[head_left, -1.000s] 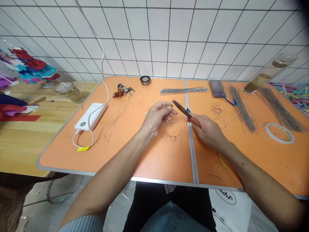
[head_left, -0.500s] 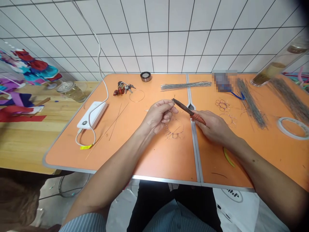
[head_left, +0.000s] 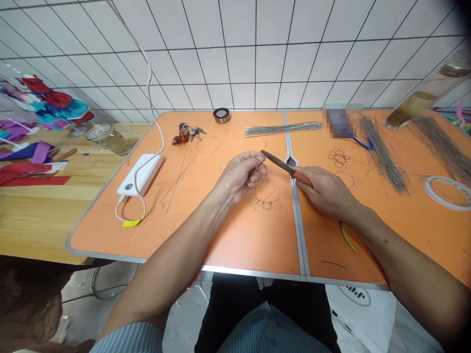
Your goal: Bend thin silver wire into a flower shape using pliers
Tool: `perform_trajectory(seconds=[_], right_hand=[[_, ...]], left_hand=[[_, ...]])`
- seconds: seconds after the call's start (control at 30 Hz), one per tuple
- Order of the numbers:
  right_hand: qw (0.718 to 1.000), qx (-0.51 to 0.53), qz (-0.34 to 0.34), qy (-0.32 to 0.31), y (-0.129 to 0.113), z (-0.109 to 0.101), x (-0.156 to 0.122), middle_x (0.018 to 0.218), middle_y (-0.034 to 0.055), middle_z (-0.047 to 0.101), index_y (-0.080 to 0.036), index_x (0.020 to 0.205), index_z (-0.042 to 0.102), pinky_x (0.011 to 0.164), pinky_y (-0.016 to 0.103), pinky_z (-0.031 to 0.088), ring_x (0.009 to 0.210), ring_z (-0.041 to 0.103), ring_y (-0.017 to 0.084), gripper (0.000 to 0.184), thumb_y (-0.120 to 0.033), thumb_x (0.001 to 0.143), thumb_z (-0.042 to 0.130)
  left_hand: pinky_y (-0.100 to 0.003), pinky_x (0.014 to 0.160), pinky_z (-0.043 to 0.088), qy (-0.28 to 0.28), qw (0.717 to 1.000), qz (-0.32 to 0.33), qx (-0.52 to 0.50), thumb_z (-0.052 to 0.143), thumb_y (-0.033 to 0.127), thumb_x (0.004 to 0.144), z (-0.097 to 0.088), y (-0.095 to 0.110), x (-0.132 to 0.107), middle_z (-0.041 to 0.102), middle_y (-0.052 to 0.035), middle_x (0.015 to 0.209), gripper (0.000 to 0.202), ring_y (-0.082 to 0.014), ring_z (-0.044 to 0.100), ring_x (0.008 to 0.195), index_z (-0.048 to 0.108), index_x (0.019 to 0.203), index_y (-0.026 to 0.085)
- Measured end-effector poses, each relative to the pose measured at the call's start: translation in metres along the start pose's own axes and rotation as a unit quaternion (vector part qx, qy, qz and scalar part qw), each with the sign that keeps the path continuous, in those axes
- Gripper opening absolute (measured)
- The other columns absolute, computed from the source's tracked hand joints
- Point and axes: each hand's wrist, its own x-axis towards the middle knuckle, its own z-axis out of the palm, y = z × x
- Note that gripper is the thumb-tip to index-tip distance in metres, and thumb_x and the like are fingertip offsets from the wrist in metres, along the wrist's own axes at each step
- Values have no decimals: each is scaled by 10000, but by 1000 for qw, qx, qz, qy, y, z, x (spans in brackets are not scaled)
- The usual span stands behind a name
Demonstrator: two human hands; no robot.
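Note:
My right hand (head_left: 324,190) is wrapped round the orange handles of a pair of long-nosed pliers (head_left: 277,162). The pliers' dark jaws point up and left, and their tip meets the fingertips of my left hand (head_left: 241,174). Between the left thumb and fingers is a thin piece of wire (head_left: 256,169), mostly hidden by the hand. Just below the hands lies a wire ring with small loops (head_left: 265,203) on the orange table (head_left: 253,245). Two more looped wire shapes, one a flower-like coil (head_left: 339,158), rest right of the table's seam.
At the back lie a bundle of straight wires (head_left: 283,129), a roll of tape (head_left: 222,115) and keys (head_left: 191,132). A white power bank (head_left: 140,174) with a cable stands left. Darker wire bundles (head_left: 384,157), a white ring (head_left: 447,192) and a tilted bottle (head_left: 412,108) are right.
The plier tip has shifted very slightly left against my left fingertips. Both hands otherwise keep nearly the same place, and the objects on the table have not moved.

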Motion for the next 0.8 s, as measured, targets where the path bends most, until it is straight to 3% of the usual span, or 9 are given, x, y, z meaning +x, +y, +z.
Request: perform_trajectory(seconds=[0.33, 0.6, 0.8], right_hand=[[999, -29, -16, 28, 1, 3, -2, 1197, 107, 846, -218, 1329, 758, 839, 385, 590, 1120, 784, 306, 310, -283, 1146, 516], [999, -32, -18, 26, 4, 6, -3, 1282, 89, 838, -219, 1500, 696, 866, 400, 600, 1174, 776, 299, 395, -275, 1159, 504], [998, -60, -19, 19, 3, 4, -2, 1281, 92, 842, -228, 1524, 675, 829, 445, 582, 1138, 774, 332, 421, -294, 1164, 467]], left_hand=[[-187, 427, 330, 10, 997, 55, 46, 739, 191, 910, -5, -7, 3, 744, -33, 696, 117, -63, 466, 450, 657, 830, 168], [-175, 405, 206, 19, 999, 21, 27, 767, 177, 861, -3, -3, 4, 671, 1, 621, 156, -35, 375, 416, 647, 763, 161], [-173, 399, 199, 20, 999, 17, 29, 733, 154, 841, -3, -2, 4, 650, 4, 607, 123, -33, 367, 409, 651, 749, 150]])
